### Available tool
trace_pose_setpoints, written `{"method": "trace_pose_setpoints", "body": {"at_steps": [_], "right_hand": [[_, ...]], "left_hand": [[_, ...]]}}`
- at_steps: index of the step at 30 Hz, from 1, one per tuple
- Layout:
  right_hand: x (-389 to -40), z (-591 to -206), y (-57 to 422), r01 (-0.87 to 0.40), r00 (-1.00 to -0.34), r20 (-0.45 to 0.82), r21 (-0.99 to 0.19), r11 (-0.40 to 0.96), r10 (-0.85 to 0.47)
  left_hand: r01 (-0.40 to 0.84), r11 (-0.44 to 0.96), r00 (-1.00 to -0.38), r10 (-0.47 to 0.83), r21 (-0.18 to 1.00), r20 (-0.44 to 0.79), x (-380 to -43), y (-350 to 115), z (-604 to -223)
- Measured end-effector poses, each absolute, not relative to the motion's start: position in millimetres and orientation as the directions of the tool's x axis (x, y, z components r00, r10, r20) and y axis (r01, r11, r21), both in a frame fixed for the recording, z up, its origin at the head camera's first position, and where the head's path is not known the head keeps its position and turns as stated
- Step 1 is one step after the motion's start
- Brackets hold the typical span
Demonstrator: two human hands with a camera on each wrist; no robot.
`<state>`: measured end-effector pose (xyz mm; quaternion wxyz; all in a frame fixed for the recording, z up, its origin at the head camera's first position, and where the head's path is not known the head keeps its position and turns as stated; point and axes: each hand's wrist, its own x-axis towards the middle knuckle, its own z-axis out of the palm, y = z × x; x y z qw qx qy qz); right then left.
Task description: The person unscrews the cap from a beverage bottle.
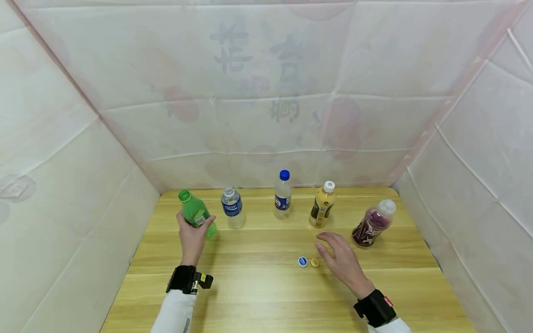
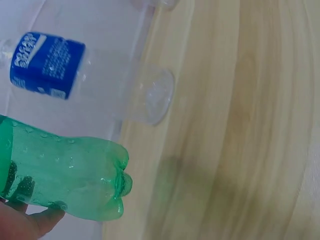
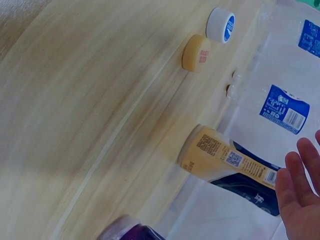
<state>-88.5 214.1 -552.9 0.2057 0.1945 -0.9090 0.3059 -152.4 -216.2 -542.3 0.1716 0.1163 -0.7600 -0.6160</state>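
Observation:
My left hand (image 1: 193, 238) grips a green plastic bottle (image 1: 194, 210) with a green cap round its middle. The bottle leans, and in the left wrist view its base (image 2: 117, 182) appears raised off the table. Just right of it stands a clear bottle with a blue label (image 1: 232, 206), its mouth seemingly uncapped. My right hand (image 1: 342, 260) hovers over the table with fingers loosely bent, holding nothing. Left of this hand lie a white-and-blue cap (image 1: 302, 262) and a yellowish cap (image 1: 314, 263), close together. Beyond it stands a yellow bottle with a white cap (image 1: 322, 206).
A clear bottle with a blue cap (image 1: 283, 196) stands at the back middle. To the right is a dark purple drink bottle with a whitish cap (image 1: 370, 226). Pale cloth walls (image 1: 266, 129) enclose the wooden table (image 1: 250, 286) at the back and sides.

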Motion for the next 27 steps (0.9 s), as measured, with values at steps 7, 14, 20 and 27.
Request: {"method": "trace_pose_setpoints", "body": {"at_steps": [7,14,20,27], "right_hand": [[-89.8,-553.7,213.8,-0.488,-0.833,0.503,-0.469,0.736,-0.232],[-89.7,-553.4,213.5,-0.484,-0.835,0.500,-0.467,0.740,-0.231],[-90.0,-552.9,212.9,-0.484,-0.834,0.501,-0.462,0.743,-0.232],[-91.5,-551.2,212.6,-0.506,-0.819,0.518,-0.449,0.737,-0.247]], "left_hand": [[-0.012,0.245,-0.911,-0.402,0.969,0.090,-155.2,-224.3,-554.2],[-0.045,0.253,-0.914,-0.401,0.966,0.062,-156.1,-229.8,-565.6],[-0.053,0.243,-0.923,-0.383,0.969,0.045,-155.6,-231.0,-567.8],[-0.067,0.178,-0.922,-0.386,0.982,0.007,-144.5,-229.4,-568.5]]}}
